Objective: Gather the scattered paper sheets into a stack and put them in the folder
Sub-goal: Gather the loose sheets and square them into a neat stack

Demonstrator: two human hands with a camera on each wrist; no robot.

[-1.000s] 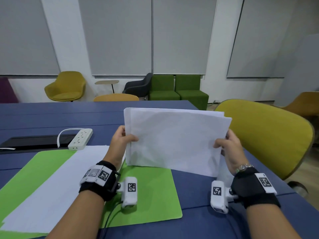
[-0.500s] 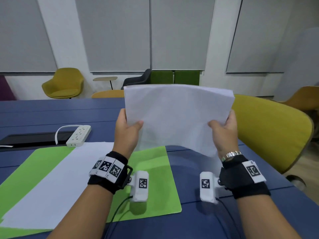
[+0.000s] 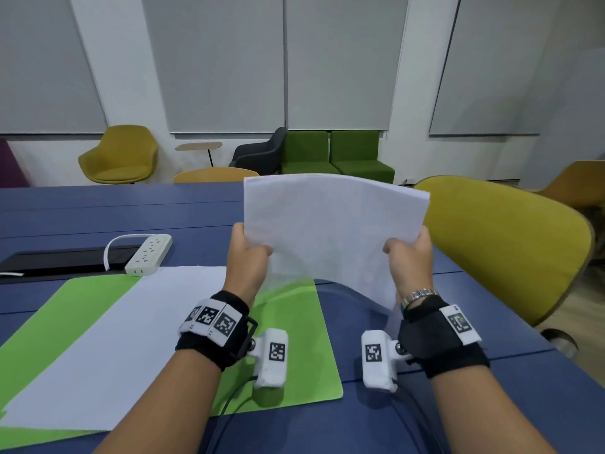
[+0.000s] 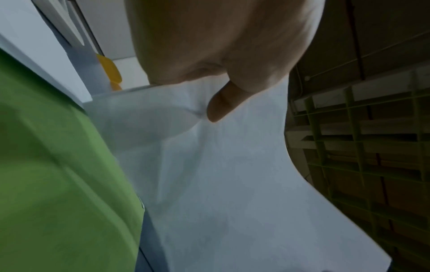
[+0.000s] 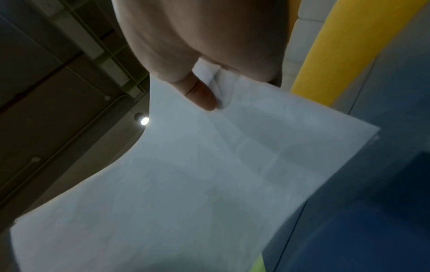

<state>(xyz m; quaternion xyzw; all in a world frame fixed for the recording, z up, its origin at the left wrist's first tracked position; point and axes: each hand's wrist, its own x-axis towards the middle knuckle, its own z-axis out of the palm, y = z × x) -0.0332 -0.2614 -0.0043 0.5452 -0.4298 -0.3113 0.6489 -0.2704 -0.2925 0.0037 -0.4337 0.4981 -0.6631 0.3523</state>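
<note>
1. My left hand (image 3: 246,257) and right hand (image 3: 409,257) each pinch one side of one paper stack (image 3: 330,231), held above the table (image 3: 98,211).
2. One open green folder (image 3: 294,326) lies below, one sheet (image 3: 124,335) on it.

An office meeting room: long blue table (image 3: 98,211), lounge chairs (image 3: 119,155) (blinds drawn).
</note>
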